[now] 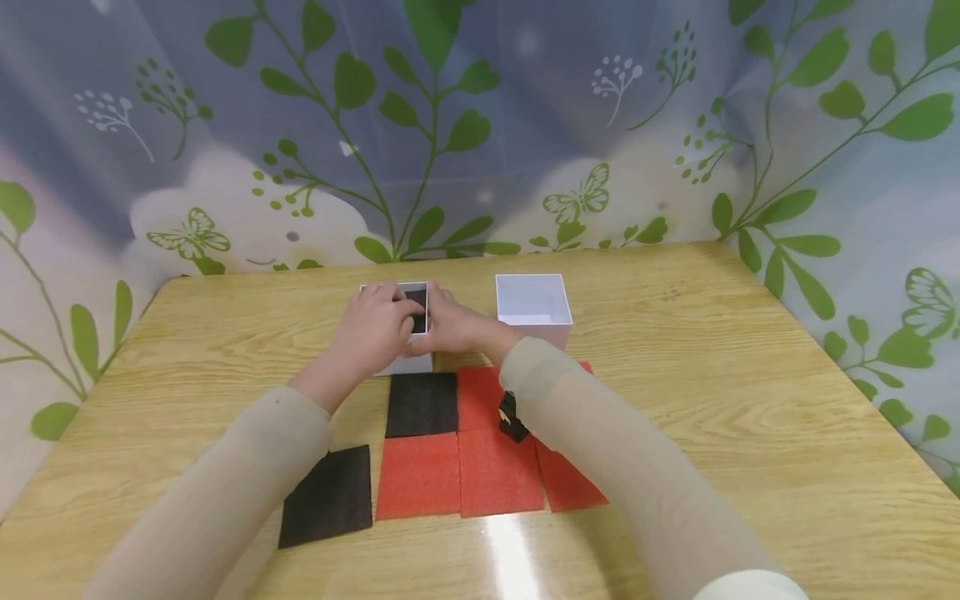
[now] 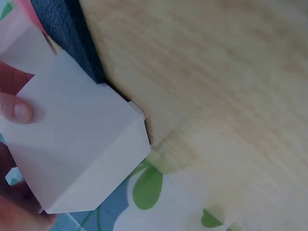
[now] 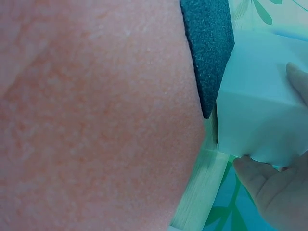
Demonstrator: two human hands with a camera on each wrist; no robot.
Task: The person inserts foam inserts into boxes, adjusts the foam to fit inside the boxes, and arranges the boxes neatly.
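Note:
My left hand (image 1: pixel 375 327) lies over a small white open box (image 1: pixel 409 364), its fingers reaching past the rim to the inside. A black piece (image 1: pixel 419 321) is visible within the box, partly covered by these fingers. From the right, my right hand (image 1: pixel 452 325) grips the box by its side, the thumb across the front. What the left fingertips pinch or press inside is hidden. The left wrist view shows the white box (image 2: pixel 82 139) close up with fingertips on it; in the right wrist view the box (image 3: pixel 262 110) also has fingers against it.
A second white box (image 1: pixel 533 302) stands open to the right. Nearer on the wooden table (image 1: pixel 712 375) lie flat squares: a black one (image 1: pixel 422 404), several red ones (image 1: pixel 418 475), and another black one (image 1: pixel 330 497) at the left under my forearm. A leaf-patterned curtain (image 1: pixel 465 183) borders the table.

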